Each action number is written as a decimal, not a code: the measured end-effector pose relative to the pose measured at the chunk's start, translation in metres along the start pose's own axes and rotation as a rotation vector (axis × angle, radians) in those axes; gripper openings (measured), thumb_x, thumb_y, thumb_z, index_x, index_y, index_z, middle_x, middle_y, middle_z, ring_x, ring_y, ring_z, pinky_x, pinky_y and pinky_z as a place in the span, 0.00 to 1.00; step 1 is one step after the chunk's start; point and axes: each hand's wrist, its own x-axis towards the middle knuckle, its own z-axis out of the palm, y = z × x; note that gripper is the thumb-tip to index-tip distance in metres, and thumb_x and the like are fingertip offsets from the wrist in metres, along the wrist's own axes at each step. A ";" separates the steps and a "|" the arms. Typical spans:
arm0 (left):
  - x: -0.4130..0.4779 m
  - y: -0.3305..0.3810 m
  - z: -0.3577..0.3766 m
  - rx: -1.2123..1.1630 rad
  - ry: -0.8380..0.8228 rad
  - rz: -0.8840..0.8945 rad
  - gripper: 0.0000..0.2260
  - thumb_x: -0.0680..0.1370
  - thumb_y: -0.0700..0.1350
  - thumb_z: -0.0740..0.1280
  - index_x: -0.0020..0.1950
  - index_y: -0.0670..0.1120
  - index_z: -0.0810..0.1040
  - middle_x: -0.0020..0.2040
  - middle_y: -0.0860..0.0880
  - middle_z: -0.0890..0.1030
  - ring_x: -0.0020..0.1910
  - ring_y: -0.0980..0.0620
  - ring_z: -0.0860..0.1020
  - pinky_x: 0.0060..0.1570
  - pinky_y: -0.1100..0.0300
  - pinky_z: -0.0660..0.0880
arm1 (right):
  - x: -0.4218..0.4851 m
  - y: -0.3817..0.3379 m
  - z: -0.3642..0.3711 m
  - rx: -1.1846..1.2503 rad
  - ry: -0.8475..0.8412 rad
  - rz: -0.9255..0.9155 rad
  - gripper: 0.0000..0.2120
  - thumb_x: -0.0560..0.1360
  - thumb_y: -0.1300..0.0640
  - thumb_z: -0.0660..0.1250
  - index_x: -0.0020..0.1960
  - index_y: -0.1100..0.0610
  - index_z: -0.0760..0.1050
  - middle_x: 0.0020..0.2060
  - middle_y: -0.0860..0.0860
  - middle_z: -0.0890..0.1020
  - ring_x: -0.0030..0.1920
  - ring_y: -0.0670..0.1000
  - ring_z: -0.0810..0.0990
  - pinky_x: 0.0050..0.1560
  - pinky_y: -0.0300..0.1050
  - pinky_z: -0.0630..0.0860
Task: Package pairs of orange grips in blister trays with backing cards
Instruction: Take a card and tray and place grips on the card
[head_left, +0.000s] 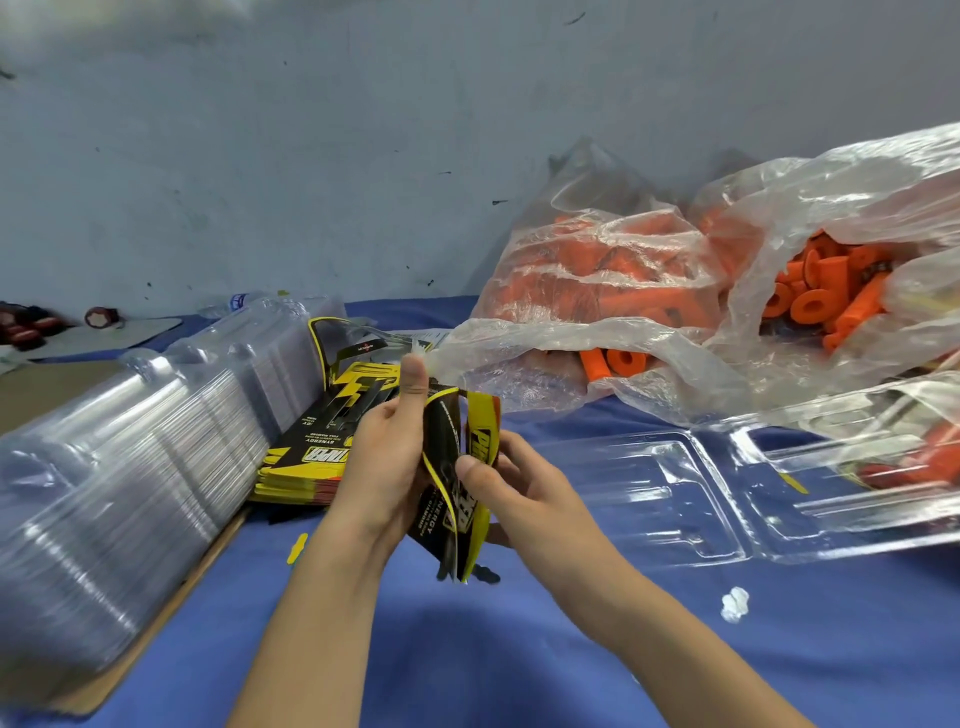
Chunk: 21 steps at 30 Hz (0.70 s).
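The left hand (387, 457) curls around a folded black-and-yellow printed backing card (452, 483), its thumb pressed flat along the card's upper edge. The right hand (511, 493) pinches the same card from the other side, thumb on the printed face and fingers curled behind, so the card stands bent between the two hands above the blue cloth-covered table (467, 649).

Just left of the hands, a stack of matching black-and-yellow backing cards (306, 457) lies on the table, its far end leaning against a long row of nested clear plastic blister trays (130, 441) that rests on a sheet of brown cardboard (171, 597).

To the right of the hands lies an open clear plastic blister tray (654, 499), its moulded hollows holding nothing. Beside it, a second clear blister tray (841, 467) has something orange-red in its far right compartment; what it is cannot be told through the glare.

Behind the trays sits a crumpled clear plastic bag (753, 260), its mouth gaping, packed with orange rubber grips (826, 296) with flanged ends. A few of the grips lie in the bag's lower fold, near the card's top edge.

A small white plastic scrap (735, 604) lies on the cloth, well apart from the trays.
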 end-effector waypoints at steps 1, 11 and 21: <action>0.000 0.000 -0.001 0.005 0.014 0.000 0.33 0.70 0.72 0.64 0.43 0.41 0.84 0.38 0.40 0.82 0.37 0.42 0.82 0.38 0.52 0.80 | 0.000 0.001 -0.002 0.003 0.021 0.007 0.09 0.80 0.53 0.65 0.60 0.46 0.76 0.54 0.49 0.83 0.52 0.51 0.83 0.58 0.55 0.79; -0.021 0.010 0.015 0.314 -0.307 0.160 0.29 0.65 0.77 0.64 0.53 0.58 0.81 0.47 0.53 0.85 0.46 0.55 0.84 0.42 0.61 0.80 | 0.003 0.001 -0.014 0.097 0.279 -0.062 0.08 0.80 0.55 0.65 0.58 0.48 0.78 0.52 0.58 0.82 0.51 0.55 0.83 0.48 0.48 0.82; -0.034 0.010 0.019 0.609 -0.122 0.313 0.09 0.80 0.53 0.66 0.46 0.50 0.81 0.38 0.52 0.83 0.39 0.55 0.82 0.41 0.51 0.80 | 0.001 -0.001 -0.024 0.095 0.323 -0.074 0.08 0.80 0.57 0.64 0.56 0.49 0.80 0.46 0.47 0.86 0.47 0.45 0.83 0.44 0.38 0.79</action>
